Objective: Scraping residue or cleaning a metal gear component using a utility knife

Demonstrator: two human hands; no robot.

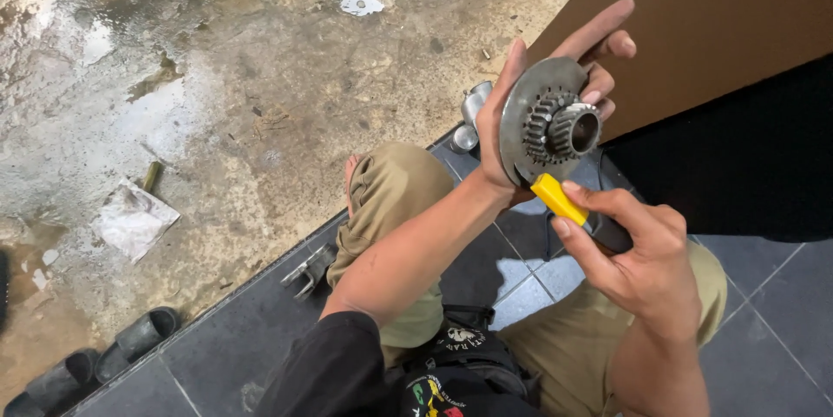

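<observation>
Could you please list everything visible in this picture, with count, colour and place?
gear disc: one, grey metal, held up in left hand
tool: one, yellow and black, tip at the disc's lower edge
metal cylinders: about two, silver, on floor behind disc
metal bracket: one, grey, on tile edge
crumpled paper: one, white, on wet concrete
sandals: two, black, lower left
brown panel: one, upper right
left hand: holds disc
right hand: grips tool

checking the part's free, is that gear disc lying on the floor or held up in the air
Held up. The left hand grips the gear disc by its rim, toothed hub facing the camera, above the tiled floor; the right hand holds a yellow-handled tool at its lower edge.
</observation>
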